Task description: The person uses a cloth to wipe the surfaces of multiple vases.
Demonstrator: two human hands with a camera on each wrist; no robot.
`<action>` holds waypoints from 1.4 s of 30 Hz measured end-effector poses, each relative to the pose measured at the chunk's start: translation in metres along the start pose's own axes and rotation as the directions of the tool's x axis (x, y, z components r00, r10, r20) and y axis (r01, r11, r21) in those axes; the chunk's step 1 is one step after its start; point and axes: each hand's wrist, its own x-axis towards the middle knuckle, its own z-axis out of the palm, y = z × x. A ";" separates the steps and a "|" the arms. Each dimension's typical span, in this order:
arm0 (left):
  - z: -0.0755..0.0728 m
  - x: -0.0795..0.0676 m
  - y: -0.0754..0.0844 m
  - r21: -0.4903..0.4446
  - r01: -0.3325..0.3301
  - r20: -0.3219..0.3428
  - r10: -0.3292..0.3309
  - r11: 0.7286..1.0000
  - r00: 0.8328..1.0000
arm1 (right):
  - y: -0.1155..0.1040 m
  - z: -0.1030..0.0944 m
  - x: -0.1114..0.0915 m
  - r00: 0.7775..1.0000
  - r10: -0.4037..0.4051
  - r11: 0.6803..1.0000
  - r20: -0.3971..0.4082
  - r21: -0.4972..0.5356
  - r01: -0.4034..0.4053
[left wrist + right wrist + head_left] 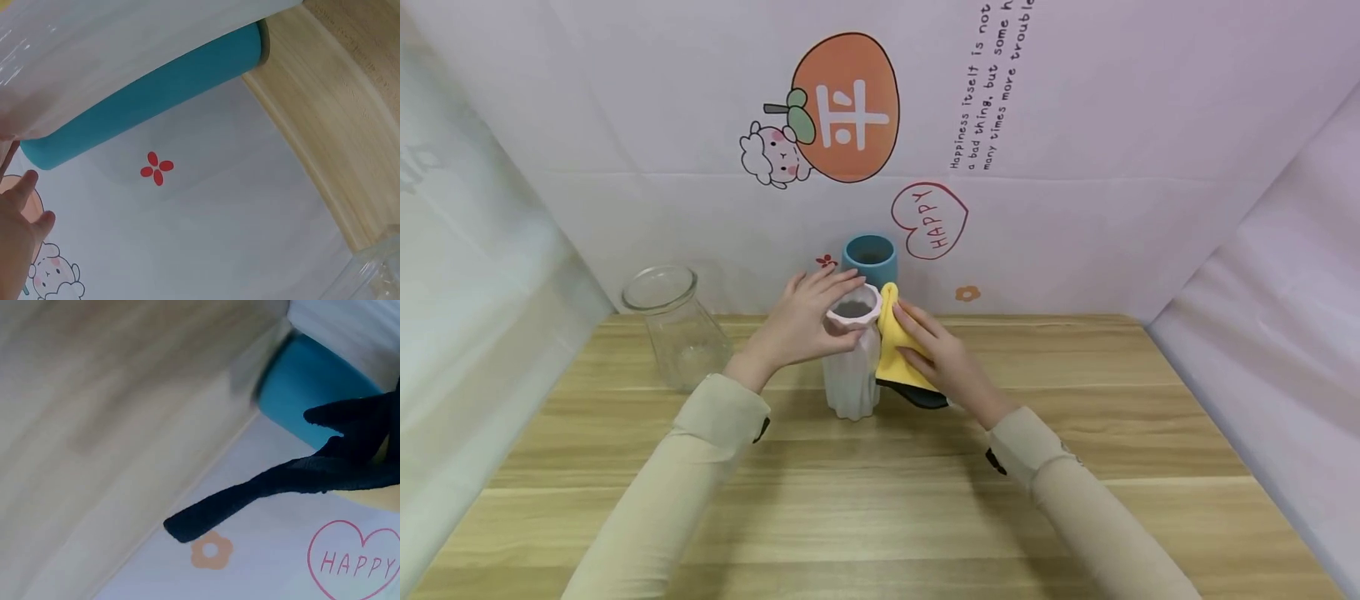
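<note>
A white vase [850,385] with a wavy rim and fluted sides stands upright on the wooden table. My left hand [801,325] holds it near the rim, fingers along the far side and thumb across the front. A folded cloth [891,354], yellow on one face and black on the other, is pinched in my right hand [946,358] against the vase's right side. In the right wrist view, the cloth's dark side [250,490] covers much of the right. The left wrist view shows the white vase [156,47] close up, with some left fingers at the edge.
Directly behind the white vase, a teal vase [874,262] stands close to the printed backdrop [1075,225]. To the left is a clear glass vase [688,354] with a wide rim. White cloth walls [1285,333] border the wooden table [865,517].
</note>
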 end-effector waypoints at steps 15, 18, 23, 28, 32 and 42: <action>0.002 0.002 -0.005 -0.041 -0.030 -0.005 0.029 0.999 1.000 | 0.011 0.019 -0.020 0.990 0.013 0.997 0.141 -0.083 -0.001; 0.002 0.001 -0.005 -0.017 -0.041 -0.033 0.040 0.999 0.999 | 0.014 0.022 -0.029 0.974 0.053 0.996 0.220 -0.087 -0.035; 0.003 0.000 -0.004 0.008 -0.033 -0.060 0.034 0.999 0.998 | 0.017 0.025 -0.040 0.932 0.104 0.988 0.348 -0.140 -0.059; 0.003 -0.002 -0.001 0.004 -0.003 -0.069 0.003 1.000 0.998 | 0.020 0.024 -0.045 0.912 0.128 0.984 0.391 -0.164 -0.068; 0.002 -0.003 0.002 -0.001 0.007 -0.067 -0.007 1.000 0.998 | 0.022 0.022 -0.041 0.952 0.084 0.991 0.294 -0.124 -0.049; -0.004 0.000 0.002 -0.058 0.012 0.011 -0.011 0.998 1.000 | 0.008 0.004 -0.004 0.999 0.040 0.999 -0.028 -0.020 -0.041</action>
